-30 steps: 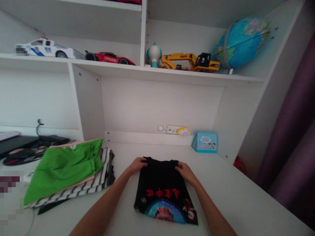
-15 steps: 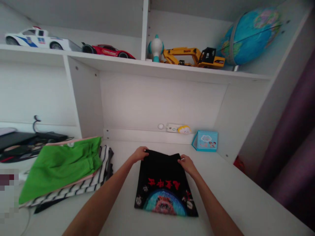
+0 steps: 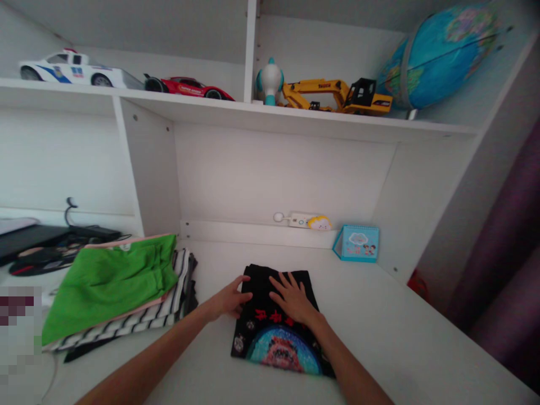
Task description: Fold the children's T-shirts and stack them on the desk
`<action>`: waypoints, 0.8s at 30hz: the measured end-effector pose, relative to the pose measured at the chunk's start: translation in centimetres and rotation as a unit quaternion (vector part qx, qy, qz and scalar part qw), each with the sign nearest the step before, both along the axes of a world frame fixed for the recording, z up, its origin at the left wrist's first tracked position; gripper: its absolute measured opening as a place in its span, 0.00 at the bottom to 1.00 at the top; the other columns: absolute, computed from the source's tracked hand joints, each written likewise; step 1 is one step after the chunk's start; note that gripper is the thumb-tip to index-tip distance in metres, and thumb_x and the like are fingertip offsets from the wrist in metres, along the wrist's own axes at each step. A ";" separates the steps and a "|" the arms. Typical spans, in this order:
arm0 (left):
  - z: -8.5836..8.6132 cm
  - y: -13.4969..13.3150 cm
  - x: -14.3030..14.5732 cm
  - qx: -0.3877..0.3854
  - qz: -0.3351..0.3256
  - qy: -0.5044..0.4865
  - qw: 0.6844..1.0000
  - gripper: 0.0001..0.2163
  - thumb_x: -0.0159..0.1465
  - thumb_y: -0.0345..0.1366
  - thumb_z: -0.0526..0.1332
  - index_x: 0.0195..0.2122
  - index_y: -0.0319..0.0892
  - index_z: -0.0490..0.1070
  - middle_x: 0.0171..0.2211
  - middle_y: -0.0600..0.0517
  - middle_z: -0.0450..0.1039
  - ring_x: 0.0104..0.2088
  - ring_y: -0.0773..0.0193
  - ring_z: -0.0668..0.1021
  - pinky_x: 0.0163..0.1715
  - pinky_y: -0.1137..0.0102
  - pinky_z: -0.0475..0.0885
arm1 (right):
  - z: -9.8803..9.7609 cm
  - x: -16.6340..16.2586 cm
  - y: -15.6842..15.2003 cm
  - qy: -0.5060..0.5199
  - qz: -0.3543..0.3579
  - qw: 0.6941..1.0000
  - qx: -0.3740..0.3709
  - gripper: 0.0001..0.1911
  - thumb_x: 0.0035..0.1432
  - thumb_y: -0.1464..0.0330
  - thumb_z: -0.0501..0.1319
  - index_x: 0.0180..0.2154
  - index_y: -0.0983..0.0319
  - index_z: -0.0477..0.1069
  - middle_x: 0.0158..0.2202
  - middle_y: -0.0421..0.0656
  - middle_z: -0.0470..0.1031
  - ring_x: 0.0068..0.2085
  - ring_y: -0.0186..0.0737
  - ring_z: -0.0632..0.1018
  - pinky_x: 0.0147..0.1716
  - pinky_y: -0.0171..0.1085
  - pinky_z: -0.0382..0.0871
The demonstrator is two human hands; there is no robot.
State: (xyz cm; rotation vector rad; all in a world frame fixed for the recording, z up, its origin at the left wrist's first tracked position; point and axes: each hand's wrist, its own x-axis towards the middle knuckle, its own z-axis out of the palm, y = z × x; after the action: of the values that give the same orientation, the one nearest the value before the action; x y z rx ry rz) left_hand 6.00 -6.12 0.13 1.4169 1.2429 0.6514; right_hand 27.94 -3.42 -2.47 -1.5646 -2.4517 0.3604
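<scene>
A folded black T-shirt (image 3: 264, 284) lies on the white desk, with red lettering and a round blue print showing on it. My right hand (image 3: 293, 298) rests flat on its upper part, fingers spread, and covers some of the lettering. At the shirt's left edge is my left hand (image 3: 231, 298), its fingers apart and touching the cloth. To the left sits a pile of folded clothes, a green garment (image 3: 122, 281) on top and a black-and-white striped one (image 3: 164, 320) below it.
A blue desk calendar (image 3: 359, 243) stands at the back right, near a power strip (image 3: 299, 220) on the back panel. Overhead, a shelf (image 3: 202, 112) holds a white toy police truck (image 3: 80, 68), a red toy car (image 3: 189, 88), a yellow toy excavator (image 3: 337, 97) and a globe (image 3: 447, 62).
Both hands have let go of the shirt's top corners. My right hand has moved left and nearer, onto the shirt; my left hand has come down along its left edge.
</scene>
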 end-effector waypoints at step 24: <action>-1.9 -8.2 0.2 0.151 -0.036 0.061 0.986 0.15 0.58 0.42 0.51 0.36 0.37 0.70 0.26 0.53 0.66 0.25 0.69 0.65 0.25 0.76 0.60 | 0.9 -3.0 2.4 0.022 0.002 0.999 0.028 0.25 0.60 0.60 0.45 0.58 0.57 0.49 0.61 0.46 0.48 0.60 0.50 0.48 0.52 0.56 0.44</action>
State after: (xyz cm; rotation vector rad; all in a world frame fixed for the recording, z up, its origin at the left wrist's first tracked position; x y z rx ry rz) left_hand 6.15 -14.29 -1.77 1.7665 1.2168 0.7360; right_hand 24.96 -1.05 -1.57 -1.5122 -2.4117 0.3192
